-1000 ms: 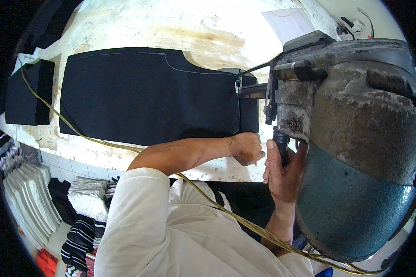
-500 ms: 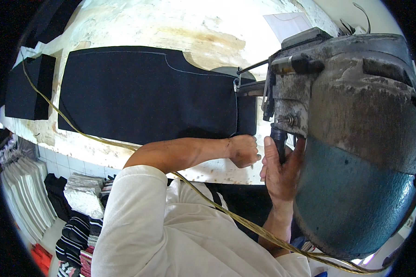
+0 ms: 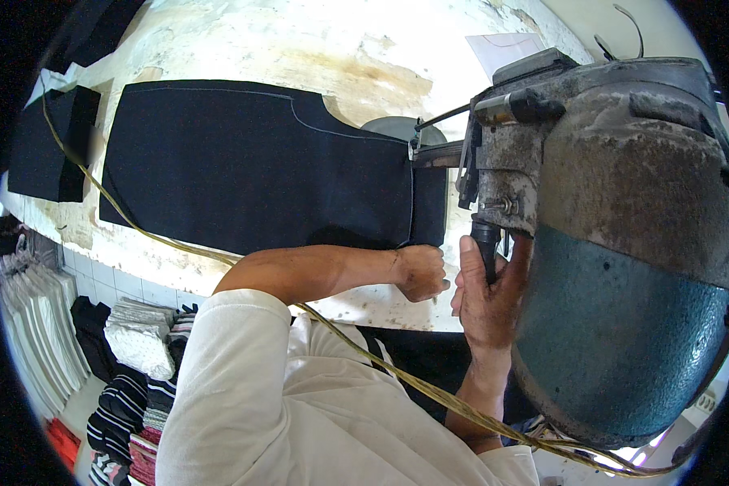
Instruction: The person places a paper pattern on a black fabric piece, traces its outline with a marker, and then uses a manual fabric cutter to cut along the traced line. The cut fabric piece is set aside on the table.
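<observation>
To the left a black block sits on the worn pale table, and beside it the long stack of dark fabric lies flat, a yellowish cord crossing its lower left corner. My left hand is curled into a fist at the fabric's lower right edge, though I can't tell whether it holds anything; farther right, my right hand wraps the black handle of the big blue-grey machine.
</observation>
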The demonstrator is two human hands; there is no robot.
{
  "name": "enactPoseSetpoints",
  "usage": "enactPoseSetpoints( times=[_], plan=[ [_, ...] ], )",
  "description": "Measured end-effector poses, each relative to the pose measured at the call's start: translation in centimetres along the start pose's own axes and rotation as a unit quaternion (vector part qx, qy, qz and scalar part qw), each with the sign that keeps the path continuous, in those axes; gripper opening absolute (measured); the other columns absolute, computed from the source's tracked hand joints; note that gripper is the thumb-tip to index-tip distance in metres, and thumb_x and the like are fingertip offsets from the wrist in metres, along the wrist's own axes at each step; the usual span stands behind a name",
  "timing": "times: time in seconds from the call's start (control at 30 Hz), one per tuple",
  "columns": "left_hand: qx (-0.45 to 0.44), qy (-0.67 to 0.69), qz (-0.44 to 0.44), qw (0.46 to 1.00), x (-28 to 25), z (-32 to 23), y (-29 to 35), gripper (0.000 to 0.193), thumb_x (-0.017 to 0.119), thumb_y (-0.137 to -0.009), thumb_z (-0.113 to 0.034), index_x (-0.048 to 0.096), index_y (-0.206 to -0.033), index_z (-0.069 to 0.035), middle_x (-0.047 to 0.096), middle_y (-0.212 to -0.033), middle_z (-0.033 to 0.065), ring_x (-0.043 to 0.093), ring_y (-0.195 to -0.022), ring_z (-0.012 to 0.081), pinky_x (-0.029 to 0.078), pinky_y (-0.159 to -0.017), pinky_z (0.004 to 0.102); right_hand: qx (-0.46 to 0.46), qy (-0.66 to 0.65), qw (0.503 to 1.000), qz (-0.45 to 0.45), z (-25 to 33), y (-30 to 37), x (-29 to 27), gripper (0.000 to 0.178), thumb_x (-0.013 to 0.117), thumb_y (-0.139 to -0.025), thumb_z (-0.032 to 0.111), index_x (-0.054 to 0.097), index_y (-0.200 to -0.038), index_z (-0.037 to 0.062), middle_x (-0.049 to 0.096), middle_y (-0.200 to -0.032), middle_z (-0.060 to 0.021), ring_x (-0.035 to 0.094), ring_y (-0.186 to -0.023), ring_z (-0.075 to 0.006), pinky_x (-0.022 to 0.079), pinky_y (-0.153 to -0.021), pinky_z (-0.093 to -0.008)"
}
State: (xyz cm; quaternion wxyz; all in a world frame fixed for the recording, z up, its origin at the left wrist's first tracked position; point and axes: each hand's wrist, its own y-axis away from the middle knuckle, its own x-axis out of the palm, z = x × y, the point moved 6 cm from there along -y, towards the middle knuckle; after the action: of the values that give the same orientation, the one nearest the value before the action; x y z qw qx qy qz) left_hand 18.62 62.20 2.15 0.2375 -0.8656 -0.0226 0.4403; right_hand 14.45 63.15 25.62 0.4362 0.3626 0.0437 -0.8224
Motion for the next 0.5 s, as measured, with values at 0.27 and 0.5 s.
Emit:
enactPoseSetpoints(
  times=[0.27, 0.5],
  plan=[
    [0.0, -0.002, 0.036, 0.999, -2.0, -0.4, -0.1, 0.02, 0.067, -0.095, -0.025, 0.076, -0.088, -0.009, 0.079, -0.079, 0.0126, 0.08, -0.08, 0.0314, 0.06, -0.082, 0.0466, -0.01, -0.013, 1.0, 0.008, 1.2, -1.0, 0.5, 0.073, 0.072, -0.11, 0.033, 0.032, -0.165, 0.0059, 0.062, -0.068, -0.0029, 0.055, -0.044, -0.0081, 0.041, -0.037, -0.0264],
    [0.031, -0.042, 0.172, 0.984, -0.4, -1.8, 0.4, 0.023, 0.063, -0.101, -0.03, 0.075, -0.1, -0.01, 0.082, -0.09, 0.01, 0.081, -0.089, 0.0304, 0.059, -0.085, 0.0472, 0.019, 0.043, 0.999, -0.012, 1.3, -2.5, 0.4, 0.073, 0.071, -0.11, 0.04, 0.033, -0.165, 0.0117, 0.058, -0.07, 0.0001, 0.053, -0.047, -0.0075, 0.04, -0.038, -0.0275]
  ],
)
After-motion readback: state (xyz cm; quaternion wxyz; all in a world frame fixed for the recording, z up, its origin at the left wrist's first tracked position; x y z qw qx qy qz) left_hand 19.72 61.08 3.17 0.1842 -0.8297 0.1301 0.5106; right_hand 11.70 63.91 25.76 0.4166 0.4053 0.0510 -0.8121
